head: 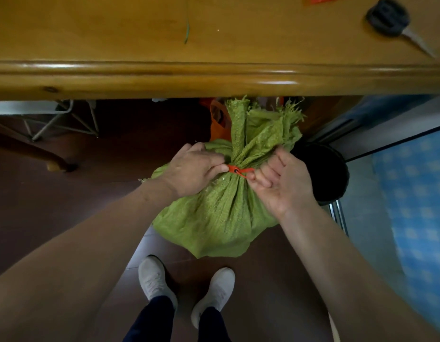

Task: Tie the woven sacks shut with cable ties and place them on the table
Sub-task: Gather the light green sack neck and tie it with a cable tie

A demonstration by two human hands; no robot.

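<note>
Green woven sack on the floor, just short of the worktop. Left hand pinches the red cable tie at its head, right hand pinches the tail, both grips tight. Best pull straight and steady, keeping the gathers under the band.

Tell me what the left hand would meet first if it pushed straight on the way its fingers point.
The red cable tie cinched round the gathered neck of the green woven sack; the left hand seems to touch it with its fingertips.
</note>
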